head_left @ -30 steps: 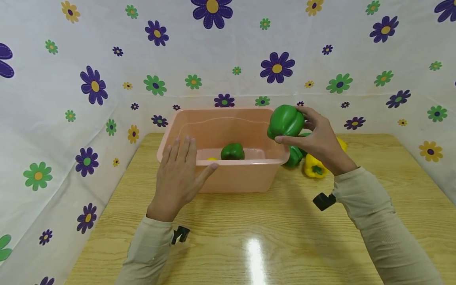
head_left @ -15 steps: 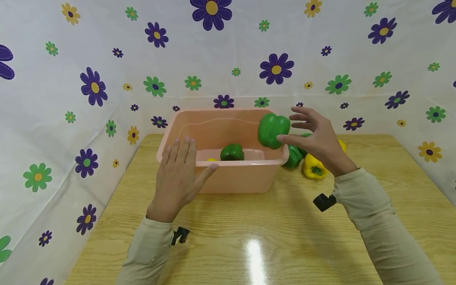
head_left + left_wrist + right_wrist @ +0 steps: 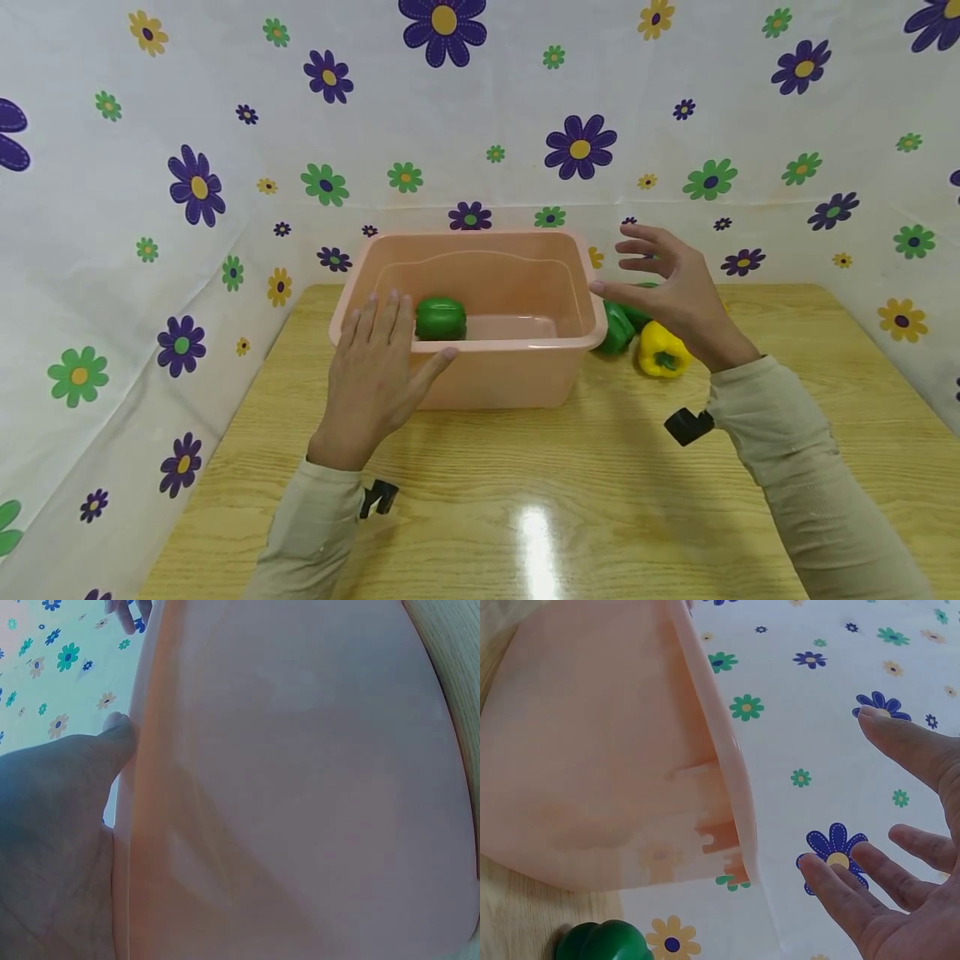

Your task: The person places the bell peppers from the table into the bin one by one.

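Note:
A pink plastic tub (image 3: 495,375) stands on the table, its opening facing up. My left hand (image 3: 371,375) lies flat with straight fingers across the tub's front left rim, and its thumb touches the rim in the left wrist view. Inside the tub a green bell pepper (image 3: 440,319) shows near my left fingertips; anything behind the front wall is hidden. My right hand (image 3: 675,287) hovers at the tub's right rim, fingers spread apart and holding nothing. Below it on the table sit a yellow bell pepper (image 3: 663,350) and green bell peppers (image 3: 617,330), partly covered by the hand and tub.
The wooden table (image 3: 480,492) runs in front of the tub and to both sides. A white cloth with printed flowers (image 3: 450,108) hangs behind the table and at both sides. Each sleeve carries a small black camera mount (image 3: 688,426).
My right hand has let go of a green bell pepper, which dropped into the tub. A green pepper now shows farther left inside. The left hand has stayed in place.

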Available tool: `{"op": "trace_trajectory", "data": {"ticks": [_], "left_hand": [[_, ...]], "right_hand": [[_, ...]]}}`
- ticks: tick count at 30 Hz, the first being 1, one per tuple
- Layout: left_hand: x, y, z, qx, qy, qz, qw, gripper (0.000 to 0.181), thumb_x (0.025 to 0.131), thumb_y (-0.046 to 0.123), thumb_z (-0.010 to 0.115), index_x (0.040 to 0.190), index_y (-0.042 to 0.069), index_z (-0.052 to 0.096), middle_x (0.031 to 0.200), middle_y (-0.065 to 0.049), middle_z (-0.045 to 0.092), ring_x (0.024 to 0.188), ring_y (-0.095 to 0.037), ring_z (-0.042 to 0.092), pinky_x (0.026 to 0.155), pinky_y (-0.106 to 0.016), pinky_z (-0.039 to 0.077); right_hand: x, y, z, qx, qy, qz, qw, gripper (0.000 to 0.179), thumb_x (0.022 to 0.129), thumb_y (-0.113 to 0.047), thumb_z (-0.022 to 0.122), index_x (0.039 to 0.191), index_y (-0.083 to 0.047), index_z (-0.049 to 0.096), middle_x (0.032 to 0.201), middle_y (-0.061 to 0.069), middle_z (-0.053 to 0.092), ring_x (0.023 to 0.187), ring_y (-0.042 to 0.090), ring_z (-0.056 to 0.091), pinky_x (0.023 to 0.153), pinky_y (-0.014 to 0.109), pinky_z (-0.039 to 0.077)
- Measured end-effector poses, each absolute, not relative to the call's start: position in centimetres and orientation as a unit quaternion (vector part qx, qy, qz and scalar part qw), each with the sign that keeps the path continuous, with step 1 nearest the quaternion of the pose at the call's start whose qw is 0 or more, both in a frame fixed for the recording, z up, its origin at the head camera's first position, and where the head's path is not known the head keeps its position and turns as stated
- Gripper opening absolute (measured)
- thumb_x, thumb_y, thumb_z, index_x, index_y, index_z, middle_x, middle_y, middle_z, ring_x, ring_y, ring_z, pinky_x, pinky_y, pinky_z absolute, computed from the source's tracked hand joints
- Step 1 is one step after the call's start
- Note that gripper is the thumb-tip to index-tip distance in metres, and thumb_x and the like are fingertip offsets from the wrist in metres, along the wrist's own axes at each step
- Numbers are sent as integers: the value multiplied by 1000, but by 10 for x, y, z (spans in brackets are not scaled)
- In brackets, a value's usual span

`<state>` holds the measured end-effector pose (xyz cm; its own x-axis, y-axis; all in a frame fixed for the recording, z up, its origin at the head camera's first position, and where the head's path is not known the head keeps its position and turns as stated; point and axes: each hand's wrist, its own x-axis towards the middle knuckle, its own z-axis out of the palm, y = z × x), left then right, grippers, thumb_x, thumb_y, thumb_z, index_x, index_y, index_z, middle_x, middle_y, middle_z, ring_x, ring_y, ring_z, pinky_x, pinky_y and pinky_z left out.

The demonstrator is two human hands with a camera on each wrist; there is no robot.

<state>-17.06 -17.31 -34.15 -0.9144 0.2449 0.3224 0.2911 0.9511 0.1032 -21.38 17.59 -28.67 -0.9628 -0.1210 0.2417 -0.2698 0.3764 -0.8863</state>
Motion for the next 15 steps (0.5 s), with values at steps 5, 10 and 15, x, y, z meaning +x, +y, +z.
{"op": "trace_trajectory", "data": {"ticks": [5,10,15], "left_hand": [[-171,-172,-341,-137,-976,-73,152,95,99,68,43,157,-5,26,164,-24,22,152,-42,16,124,-53,10],[-170,-172,-341,-134,-977,-73,147,96,99,69,42,158,-5,25,164,-23,22,152,-42,16,124,-53,10],[-170,-172,-341,-133,-977,-70,151,96,99,69,42,157,-5,26,164,-23,23,152,-42,17,124,-53,10]], "right_hand": [[-212,182,-286,115,-829,542,71,76,87,-30,83,151,-17,46,144,10,54,128,30,54,101,57,50],[-211,188,-286,104,-833,538,75,77,86,-31,83,152,-17,45,144,9,54,129,29,54,100,55,50],[-211,195,-288,92,-841,528,77,79,86,-33,83,152,-17,45,144,9,53,130,30,53,100,56,50]]}}
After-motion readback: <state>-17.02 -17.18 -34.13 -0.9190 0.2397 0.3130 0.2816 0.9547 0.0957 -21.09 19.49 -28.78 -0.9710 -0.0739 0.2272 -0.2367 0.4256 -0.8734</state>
